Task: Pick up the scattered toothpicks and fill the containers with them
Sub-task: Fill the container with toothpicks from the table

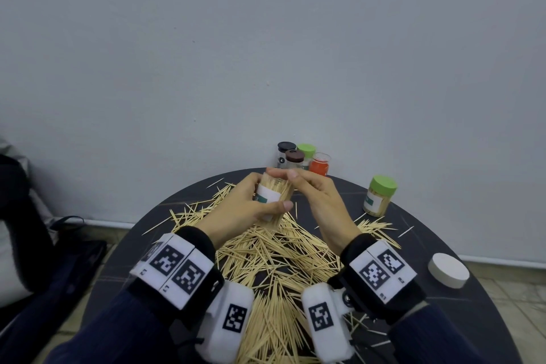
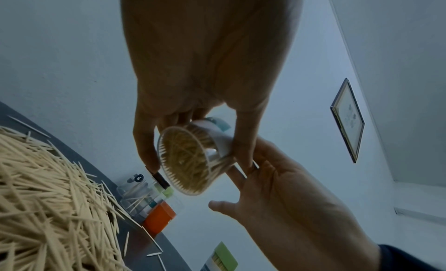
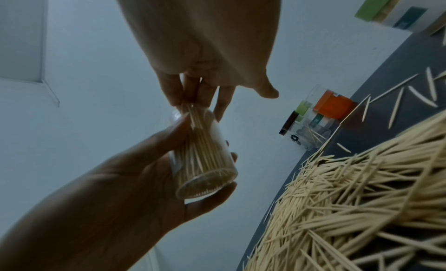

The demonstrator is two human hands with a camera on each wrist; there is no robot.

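Here, the left hand point(image 1: 236, 210) grips a clear toothpick container point(image 1: 273, 195), packed nearly full, lifted above the round table point(image 1: 413, 233). The right hand point(image 1: 322, 201) has fingers point(image 3: 178, 92) at its open mouth. Loose toothpicks point(image 1: 277, 260) cover the middle; a white lid point(image 1: 448, 269) lies near the right edge. The left wrist view alone shows a framed picture point(image 2: 347, 120).

No legible text. White paper labels with teal patches on the clear plastic toothpick jar point(image 1: 267, 196) and the green-lidded jar point(image 1: 379, 199) are blurred; square black-and-white coded markers on the wrist bands point(image 1: 177, 267) carry no readable characters.
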